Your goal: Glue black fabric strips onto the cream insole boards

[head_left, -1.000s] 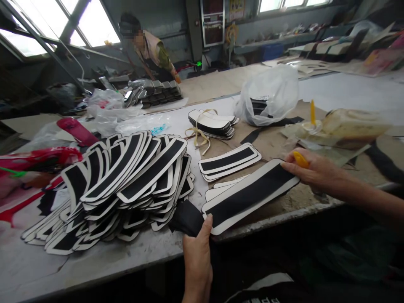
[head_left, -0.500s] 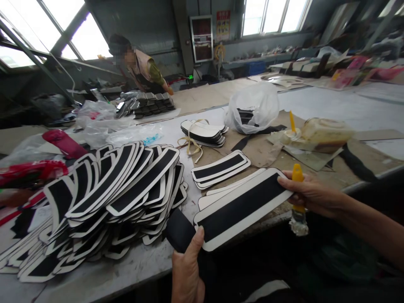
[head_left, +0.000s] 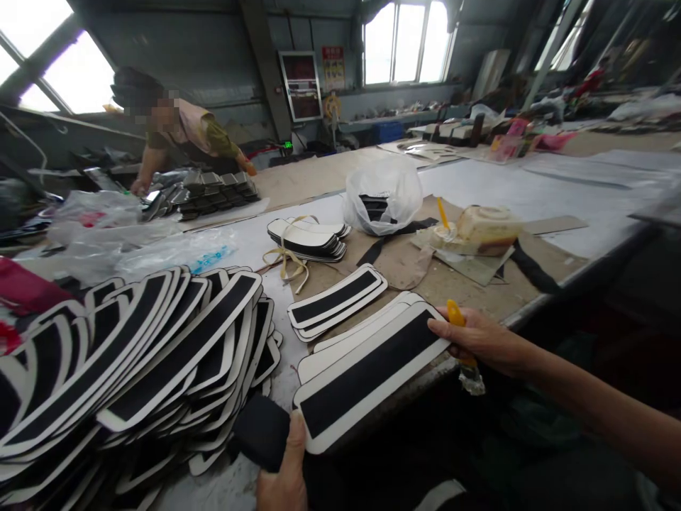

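A curved white panel with a black strip point(head_left: 372, 372) along its middle is held at a slant between my hands, over the table's front edge. My left hand point(head_left: 286, 461) is closed at its lower left corner, thumb on top. A loose black piece point(head_left: 262, 431) sticks out beside that thumb; how it is held is hidden. My right hand point(head_left: 482, 341) pinches the panel's right end. The same hand also grips a yellow-handled brush point(head_left: 456, 312), its bristles pointing down and caked with pale glue. Plain white panels point(head_left: 319, 358) lie just behind the held one.
A large heap of finished-looking panels point(head_left: 175, 355) covers the left side. Two striped panels point(head_left: 340, 298) and a tied stack point(head_left: 308, 238) lie farther back. A plastic bag point(head_left: 383, 195) and a glue container point(head_left: 486, 227) stand behind. Across the table a co-worker point(head_left: 186, 135) leans over dark pieces point(head_left: 213, 195).
My view has swung to the right, so things sit farther left. Both hands keep hold of the panel; more of the white panels behind it shows. The co-worker's hand now shows at the dark pieces.
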A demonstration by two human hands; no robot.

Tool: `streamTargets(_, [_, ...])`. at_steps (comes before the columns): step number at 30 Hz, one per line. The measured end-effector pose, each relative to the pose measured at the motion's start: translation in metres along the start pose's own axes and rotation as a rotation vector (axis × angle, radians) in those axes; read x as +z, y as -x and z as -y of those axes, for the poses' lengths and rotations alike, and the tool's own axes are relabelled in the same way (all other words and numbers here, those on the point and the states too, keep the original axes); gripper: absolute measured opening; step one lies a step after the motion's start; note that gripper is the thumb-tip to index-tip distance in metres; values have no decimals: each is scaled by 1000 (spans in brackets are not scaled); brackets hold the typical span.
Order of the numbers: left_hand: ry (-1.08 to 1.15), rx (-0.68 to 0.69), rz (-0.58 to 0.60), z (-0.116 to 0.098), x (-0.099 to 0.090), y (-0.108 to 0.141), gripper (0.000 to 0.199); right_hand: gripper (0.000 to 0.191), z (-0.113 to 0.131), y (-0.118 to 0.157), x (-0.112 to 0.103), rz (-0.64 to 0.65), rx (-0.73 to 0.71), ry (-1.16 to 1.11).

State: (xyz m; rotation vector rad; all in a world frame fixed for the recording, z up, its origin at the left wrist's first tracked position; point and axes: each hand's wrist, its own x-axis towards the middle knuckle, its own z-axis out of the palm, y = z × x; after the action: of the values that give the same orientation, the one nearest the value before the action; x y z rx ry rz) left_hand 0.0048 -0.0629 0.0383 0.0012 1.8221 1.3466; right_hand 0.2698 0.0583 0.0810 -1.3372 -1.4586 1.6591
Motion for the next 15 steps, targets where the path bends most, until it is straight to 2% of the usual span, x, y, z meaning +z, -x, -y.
streamTargets(4, [278, -22, 176, -1, 5, 15, 51, 32, -3, 2, -2, -122, 45, 61])
streamTargets(7, [386, 44, 286, -1, 9, 16, 54, 36, -11, -5, -6, -161, 103, 72])
streamTargets(10, [380, 126, 306, -4, 8, 15, 59, 40, -12, -12, -5, -157, 138, 87])
streamTargets(14, [346, 111, 321, -19, -2, 19, 65, 43, -1, -21, 6, -136, 191, 7])
streamTargets(15, [328, 118, 308, -24, -6, 20, 65, 44, 2, -25, 10, -154, 157, 22])
